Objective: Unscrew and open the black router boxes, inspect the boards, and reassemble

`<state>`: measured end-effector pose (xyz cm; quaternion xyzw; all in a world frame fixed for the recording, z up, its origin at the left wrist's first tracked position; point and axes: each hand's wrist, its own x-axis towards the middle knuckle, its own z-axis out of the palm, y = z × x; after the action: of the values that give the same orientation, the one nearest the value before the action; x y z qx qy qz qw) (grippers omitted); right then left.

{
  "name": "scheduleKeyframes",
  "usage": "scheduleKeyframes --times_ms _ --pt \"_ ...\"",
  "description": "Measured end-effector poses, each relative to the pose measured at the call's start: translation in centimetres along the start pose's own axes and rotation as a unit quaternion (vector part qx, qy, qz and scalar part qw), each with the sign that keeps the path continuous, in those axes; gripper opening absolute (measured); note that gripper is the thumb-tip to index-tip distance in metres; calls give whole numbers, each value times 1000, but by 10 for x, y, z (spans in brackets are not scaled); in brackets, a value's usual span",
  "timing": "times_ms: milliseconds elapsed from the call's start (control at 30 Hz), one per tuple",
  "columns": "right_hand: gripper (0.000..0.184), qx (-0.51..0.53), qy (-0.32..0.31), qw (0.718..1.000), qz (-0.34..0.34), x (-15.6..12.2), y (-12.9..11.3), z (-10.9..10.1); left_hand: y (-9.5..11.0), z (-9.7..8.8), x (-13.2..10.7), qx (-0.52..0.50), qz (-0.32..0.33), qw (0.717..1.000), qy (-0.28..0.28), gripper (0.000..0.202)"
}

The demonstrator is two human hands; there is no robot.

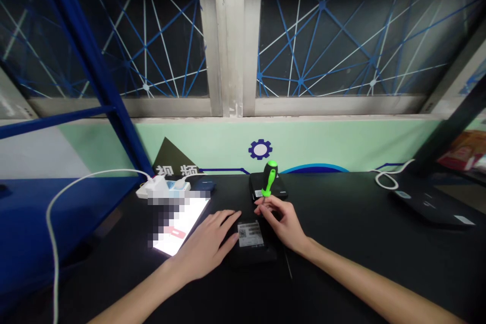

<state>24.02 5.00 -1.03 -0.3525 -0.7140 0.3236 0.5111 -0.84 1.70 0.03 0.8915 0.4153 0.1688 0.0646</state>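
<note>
A green and black screwdriver (270, 178) stands upright, handle up, with my right hand (283, 220) pinching its shaft low down. Its tip is hidden by my fingers near the far right corner of a flat black box-shaped device (252, 253), which has a white printed label (250, 234). My left hand (210, 238) lies flat with fingers stretched at the device's left edge. Behind the screwdriver sits another black box (281, 192).
A lit screen (186, 225) lies left of my left hand. Behind it is a white power strip (142, 192) with chargers and a white cable (51, 223). At right are a dark flat device (433, 207) and a coiled white cable (385, 182). A blue frame (98, 81) rises at left.
</note>
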Motion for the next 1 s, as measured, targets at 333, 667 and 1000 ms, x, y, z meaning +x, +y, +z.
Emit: scheduleKeyframes --times_ms 333,667,1000 --pt "16 -26 25 999 -7 1 3 2 1 0 0 -3 -7 1000 -9 47" --pt "17 -43 -7 998 -42 -2 -2 -2 1 -1 1 0 1 1000 1 46" --pt "15 -71 19 996 -43 0 2 2 0 -1 0 0 -2 1000 -3 47"
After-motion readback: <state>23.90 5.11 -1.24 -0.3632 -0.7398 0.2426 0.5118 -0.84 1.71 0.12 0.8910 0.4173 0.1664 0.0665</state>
